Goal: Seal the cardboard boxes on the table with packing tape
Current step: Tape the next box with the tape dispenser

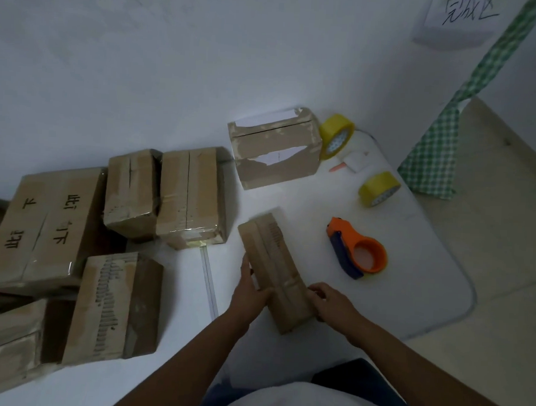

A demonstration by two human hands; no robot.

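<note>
Near table edge | left hand [250, 289], right hand [330, 300] grip narrow box [276, 264] | tape dispenser [358, 252] just right

Matt brown cardboard on the long box [276, 272], scuffed and rough. Right of it, the dispenser [358, 252] shines in glossy orange plastic. Smooth white worktop [306, 201] underneath.

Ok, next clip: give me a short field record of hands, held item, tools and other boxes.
left hand: grips the box's left side
right hand: grips its right side
held item: narrow brown cardboard box, lying on the white table
tools: orange tape dispenser, untouched; two yellow tape rolls
other boxes: several, left and behind
</note>
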